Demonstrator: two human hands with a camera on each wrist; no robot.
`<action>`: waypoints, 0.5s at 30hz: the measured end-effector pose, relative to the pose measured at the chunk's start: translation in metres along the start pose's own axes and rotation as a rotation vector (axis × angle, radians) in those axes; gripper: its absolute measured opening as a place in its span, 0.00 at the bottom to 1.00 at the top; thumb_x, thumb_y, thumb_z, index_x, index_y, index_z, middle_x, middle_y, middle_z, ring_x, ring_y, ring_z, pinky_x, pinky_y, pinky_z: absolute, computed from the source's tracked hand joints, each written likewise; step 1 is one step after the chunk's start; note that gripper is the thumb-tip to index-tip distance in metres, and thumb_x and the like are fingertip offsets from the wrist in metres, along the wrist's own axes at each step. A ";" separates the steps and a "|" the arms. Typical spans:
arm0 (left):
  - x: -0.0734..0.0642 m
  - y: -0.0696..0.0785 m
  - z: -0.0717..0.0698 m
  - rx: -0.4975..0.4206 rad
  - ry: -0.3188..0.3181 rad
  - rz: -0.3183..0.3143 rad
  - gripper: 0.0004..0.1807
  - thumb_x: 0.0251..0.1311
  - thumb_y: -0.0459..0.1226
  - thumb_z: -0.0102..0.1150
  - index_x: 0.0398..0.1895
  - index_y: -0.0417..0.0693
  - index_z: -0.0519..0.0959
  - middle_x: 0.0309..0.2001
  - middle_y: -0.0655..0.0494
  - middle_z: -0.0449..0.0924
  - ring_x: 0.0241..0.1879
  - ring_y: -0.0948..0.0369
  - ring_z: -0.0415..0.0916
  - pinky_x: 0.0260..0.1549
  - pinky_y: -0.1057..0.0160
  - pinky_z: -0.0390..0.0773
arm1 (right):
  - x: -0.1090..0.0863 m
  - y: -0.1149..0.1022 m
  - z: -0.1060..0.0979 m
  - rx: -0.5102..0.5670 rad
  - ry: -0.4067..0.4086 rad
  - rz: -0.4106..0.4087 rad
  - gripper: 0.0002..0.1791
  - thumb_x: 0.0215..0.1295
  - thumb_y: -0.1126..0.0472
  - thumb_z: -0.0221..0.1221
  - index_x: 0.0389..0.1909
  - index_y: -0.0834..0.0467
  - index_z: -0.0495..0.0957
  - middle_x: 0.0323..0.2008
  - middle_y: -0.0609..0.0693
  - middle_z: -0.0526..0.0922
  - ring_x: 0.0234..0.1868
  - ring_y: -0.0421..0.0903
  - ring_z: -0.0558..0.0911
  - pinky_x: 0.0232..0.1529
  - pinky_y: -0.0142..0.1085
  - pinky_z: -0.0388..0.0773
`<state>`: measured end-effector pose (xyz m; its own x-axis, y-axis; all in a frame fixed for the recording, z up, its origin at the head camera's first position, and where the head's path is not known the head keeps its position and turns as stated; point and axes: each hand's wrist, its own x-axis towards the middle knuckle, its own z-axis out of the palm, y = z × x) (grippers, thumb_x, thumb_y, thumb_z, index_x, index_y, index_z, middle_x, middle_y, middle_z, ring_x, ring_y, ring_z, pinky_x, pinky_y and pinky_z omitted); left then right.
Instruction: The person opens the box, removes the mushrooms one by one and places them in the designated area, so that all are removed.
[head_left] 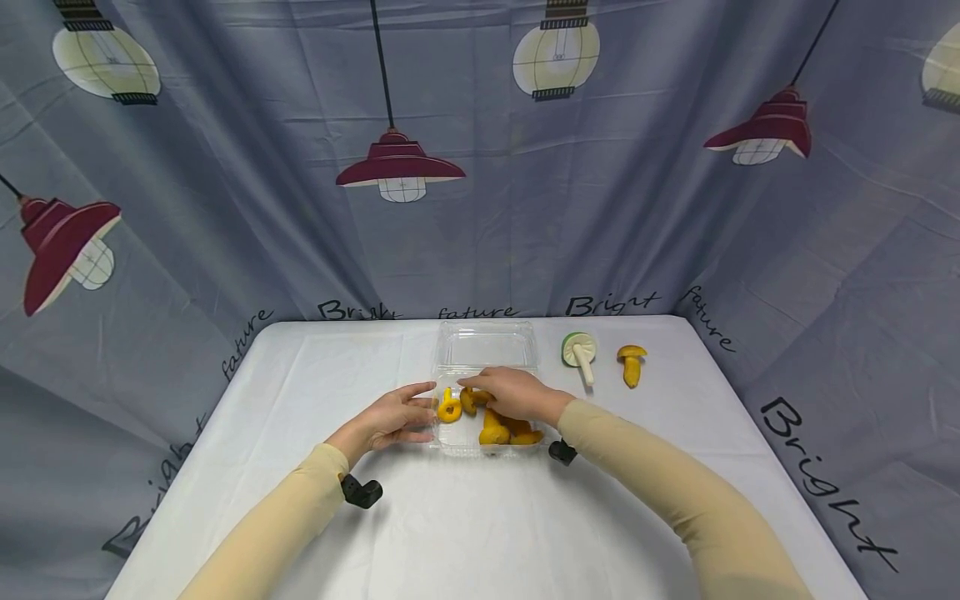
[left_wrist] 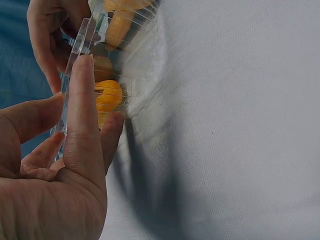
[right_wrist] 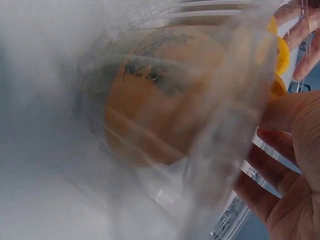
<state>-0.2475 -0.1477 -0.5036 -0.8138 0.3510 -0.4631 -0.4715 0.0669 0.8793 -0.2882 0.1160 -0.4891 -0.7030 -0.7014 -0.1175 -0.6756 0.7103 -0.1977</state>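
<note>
A clear plastic clamshell box [head_left: 457,444] stands on the table with its lid [head_left: 486,345] folded back. My left hand [head_left: 397,417] is at its left side, fingers spread; in the left wrist view its index finger [left_wrist: 82,120] stretches straight along the wall. My right hand [head_left: 517,394] reaches over the box with fingers extended, thumb close to a brown mushroom [head_left: 468,402] partly covered by the hand. Left of that lies a bright yellow mushroom [head_left: 449,408]. Larger orange-brown mushrooms [head_left: 493,432] fill the right part; one [right_wrist: 160,95] shows blurred through the plastic.
Behind and right of the box, a mushroom with a green-rimmed cap [head_left: 578,348] and white stem lies on the white tablecloth [head_left: 337,367]. Farther right is a yellow-brown mushroom [head_left: 632,365]. A grey printed curtain [head_left: 480,250] hangs behind the table's far edge.
</note>
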 end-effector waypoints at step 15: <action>0.000 0.000 0.000 -0.014 -0.003 0.010 0.39 0.70 0.26 0.59 0.81 0.53 0.59 0.78 0.36 0.53 0.62 0.46 0.76 0.46 0.52 0.88 | 0.003 -0.001 0.003 -0.091 -0.011 -0.038 0.31 0.72 0.65 0.60 0.74 0.43 0.71 0.52 0.46 0.82 0.47 0.43 0.81 0.47 0.38 0.83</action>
<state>-0.2469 -0.1475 -0.5036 -0.8173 0.3544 -0.4543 -0.4685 0.0502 0.8821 -0.2888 0.1133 -0.4925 -0.6745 -0.7280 -0.1229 -0.7194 0.6854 -0.1126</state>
